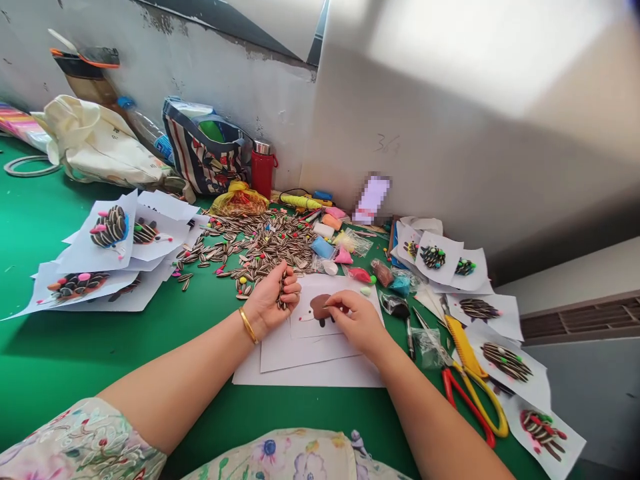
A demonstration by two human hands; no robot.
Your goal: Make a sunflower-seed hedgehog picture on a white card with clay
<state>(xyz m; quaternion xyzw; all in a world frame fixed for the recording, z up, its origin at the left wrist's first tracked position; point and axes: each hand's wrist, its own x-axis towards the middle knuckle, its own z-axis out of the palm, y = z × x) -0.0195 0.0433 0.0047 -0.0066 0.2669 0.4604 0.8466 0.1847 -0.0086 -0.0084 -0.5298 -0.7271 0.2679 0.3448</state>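
Observation:
My left hand [274, 299], with a gold bangle at the wrist, is curled palm-up around several striped sunflower seeds [283, 293]. My right hand [357, 320] pinches a small thing, apparently a sunflower seed, at the brown clay hedgehog body [319, 307]. The fingers hide part of that shape. Dark feet and a small red nose dot show on it. The hedgehog is on a white paper sheet [305, 333] that lies on further sheets. Behind my left hand spreads a large heap of sunflower seeds [270, 240] with colourful bits among them.
Finished seed hedgehogs on paper are stacked at the left [100, 267] and along the right [493, 310]. Scissors [470, 387] and a yellow cutter [463, 340] lie right of my forearm. Bagged coloured clay [325, 248], a red flask [263, 170] and bags [205, 147] stand toward the wall.

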